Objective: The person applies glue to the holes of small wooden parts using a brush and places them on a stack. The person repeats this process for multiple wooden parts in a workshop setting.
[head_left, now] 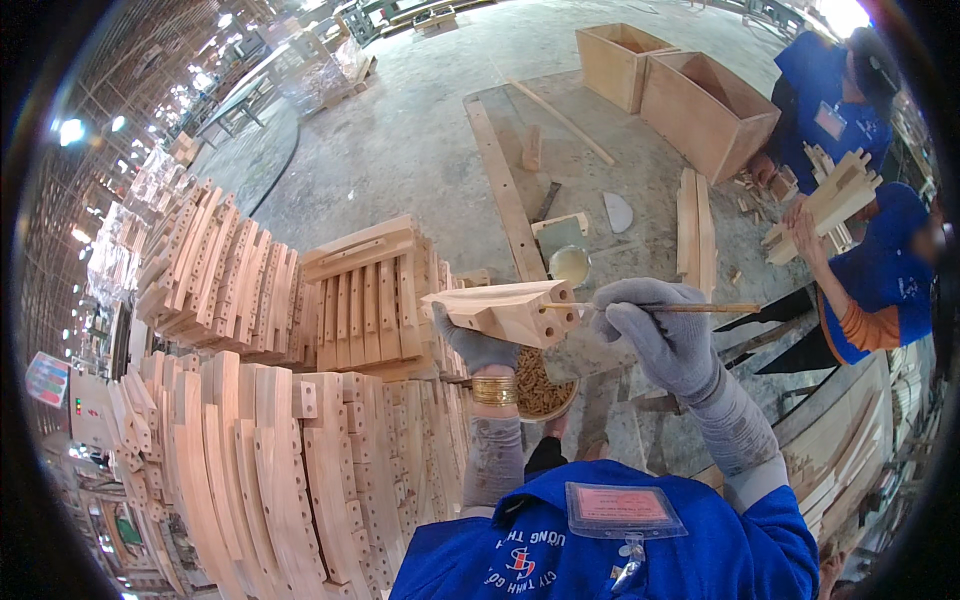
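Observation:
My left hand [478, 345], in a grey glove, is closed around a pale wooden furniture part [500, 308] with round holes drilled in its end face. My right hand [665, 335], gloved too, pinches a thin wooden stick [715, 308] lying sideways. The stick's left tip is at the drilled end of the part; whether it enters a hole I cannot tell. Just beyond the part stands a small container of pale yellowish liquid [569, 265]. Below it, partly hidden by my left wrist, is a bowl full of wooden dowels [543, 385].
Stacks of drilled wooden parts [250, 450] rise on my left, with a crossed stack [365, 300] beyond. Two wooden boxes [710, 105] stand at the far right. Two co-workers in blue [880, 270] handle wood pieces there. A long plank [500, 190] lies on the floor ahead.

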`<state>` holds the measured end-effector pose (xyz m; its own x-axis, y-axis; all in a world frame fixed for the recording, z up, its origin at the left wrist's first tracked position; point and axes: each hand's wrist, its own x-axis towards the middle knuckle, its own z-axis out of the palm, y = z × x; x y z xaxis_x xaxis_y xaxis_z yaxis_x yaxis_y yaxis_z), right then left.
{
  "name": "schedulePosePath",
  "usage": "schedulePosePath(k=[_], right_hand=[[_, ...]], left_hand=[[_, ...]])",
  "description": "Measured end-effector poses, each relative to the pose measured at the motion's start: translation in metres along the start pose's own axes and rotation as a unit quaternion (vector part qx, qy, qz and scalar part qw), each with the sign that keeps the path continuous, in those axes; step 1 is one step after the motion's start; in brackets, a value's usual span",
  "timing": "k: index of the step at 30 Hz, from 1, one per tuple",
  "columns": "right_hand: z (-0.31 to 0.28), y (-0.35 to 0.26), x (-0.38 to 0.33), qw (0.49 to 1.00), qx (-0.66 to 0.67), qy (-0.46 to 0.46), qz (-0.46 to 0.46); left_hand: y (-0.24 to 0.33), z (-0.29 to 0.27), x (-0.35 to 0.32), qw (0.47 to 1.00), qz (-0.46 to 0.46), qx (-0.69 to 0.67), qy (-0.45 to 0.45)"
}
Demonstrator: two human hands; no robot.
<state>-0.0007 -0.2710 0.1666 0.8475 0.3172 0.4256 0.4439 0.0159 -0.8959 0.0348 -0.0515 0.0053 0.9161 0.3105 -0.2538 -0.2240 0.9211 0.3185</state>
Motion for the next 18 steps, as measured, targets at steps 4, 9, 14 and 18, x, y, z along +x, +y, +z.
schedulePosePath(k=[4, 9, 14, 18], right_hand=[[0.002, -0.006, -0.002, 0.997, 0.047, 0.053, 0.039], [-0.005, -0.007, -0.004, 0.984, 0.131, 0.098, 0.064], [-0.010, -0.004, -0.009, 0.988, 0.113, 0.062, 0.084], [-0.008, -0.004, -0.011, 0.987, 0.122, 0.052, 0.087]], left_hand=[[0.001, -0.003, 0.006, 1.000, 0.022, -0.008, 0.009], [0.002, 0.002, 0.003, 1.000, -0.002, -0.007, -0.003], [0.001, 0.005, 0.003, 1.000, 0.007, -0.010, 0.009], [-0.002, 0.009, 0.002, 1.000, 0.007, 0.020, 0.013]])
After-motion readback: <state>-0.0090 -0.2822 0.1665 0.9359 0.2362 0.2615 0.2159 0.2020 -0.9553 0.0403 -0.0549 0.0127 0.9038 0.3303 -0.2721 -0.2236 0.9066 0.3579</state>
